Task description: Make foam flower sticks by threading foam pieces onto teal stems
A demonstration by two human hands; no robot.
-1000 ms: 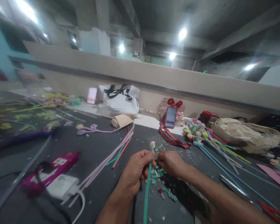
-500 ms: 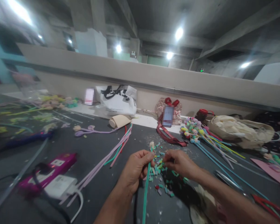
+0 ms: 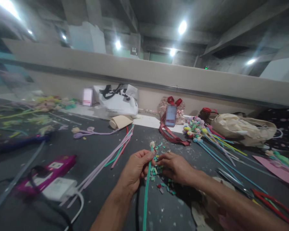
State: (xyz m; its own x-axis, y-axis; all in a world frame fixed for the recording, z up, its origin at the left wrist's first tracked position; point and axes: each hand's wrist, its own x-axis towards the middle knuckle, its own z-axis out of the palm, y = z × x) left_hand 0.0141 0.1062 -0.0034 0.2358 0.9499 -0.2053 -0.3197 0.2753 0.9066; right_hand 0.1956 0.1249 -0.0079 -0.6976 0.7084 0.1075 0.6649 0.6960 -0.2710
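My left hand (image 3: 136, 167) is closed, thumb and fingers pinching a long flat green strip (image 3: 146, 199) near its upper end. The strip runs down towards me, and a small cream-coloured tip (image 3: 152, 144) shows just above the fingers. My right hand (image 3: 177, 167) hovers palm down close beside it, fingers bent and spread, over a scatter of small cut pieces (image 3: 169, 187), mostly green with some red, yellow and lilac. Nothing shows in the right hand, though its fingertips are partly hidden.
Scissors with red handles (image 3: 267, 199) lie at right, below a bundle of coloured flowers on stems (image 3: 197, 128). Lilac strips (image 3: 110, 154) and a magenta power strip (image 3: 62, 165) are on the left. A white bag (image 3: 118, 104), a phone (image 3: 170, 116) and a cream bag (image 3: 240, 128) stand behind.
My right hand has moved left, nearer the left hand, and its fingers have spread from a bent pinch. The left hand still grips the green strip; the whole view has shifted slightly.
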